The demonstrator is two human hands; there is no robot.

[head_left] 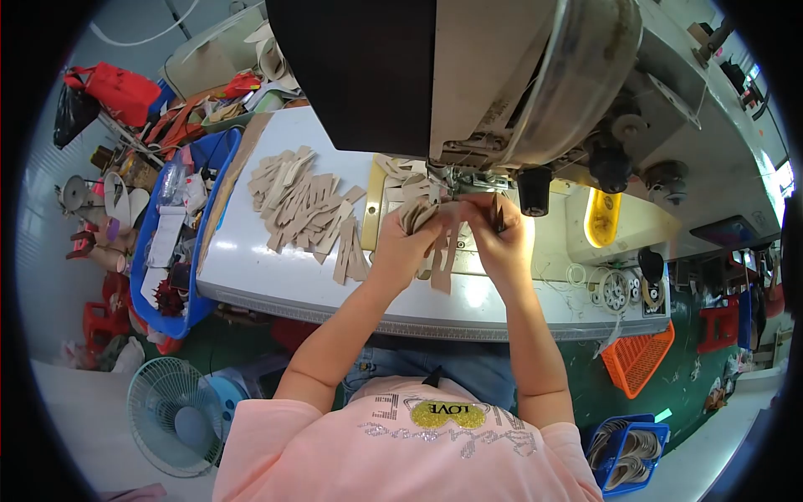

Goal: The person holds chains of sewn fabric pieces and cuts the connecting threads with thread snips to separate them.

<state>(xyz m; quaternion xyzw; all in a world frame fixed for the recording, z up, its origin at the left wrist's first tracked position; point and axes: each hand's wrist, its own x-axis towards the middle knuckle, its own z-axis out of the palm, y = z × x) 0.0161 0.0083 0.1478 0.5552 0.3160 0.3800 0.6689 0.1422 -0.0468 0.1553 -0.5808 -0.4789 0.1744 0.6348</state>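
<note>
Both hands meet under the head of a sewing machine (502, 84). Several flat beige strips (416, 215) are bunched in my left hand (405, 249), its fingers closed round them. One pale strip (444, 263) hangs down between the two hands. My right hand (504, 251) is closed, its fingertips close to the left ones near the needle area. A thin dark pointed object (498, 213) shows in its grip; its kind is unclear. Left of my hands, a loose heap of beige strips (305, 201) lies on the white table (242, 268).
A blue bin (146, 293) of odds and ends stands along the table's left side. Bobbins and thread (615, 290) lie at the right. An orange basket (640, 360), a blue crate (627, 452) and a fan (176, 418) are below the table's level.
</note>
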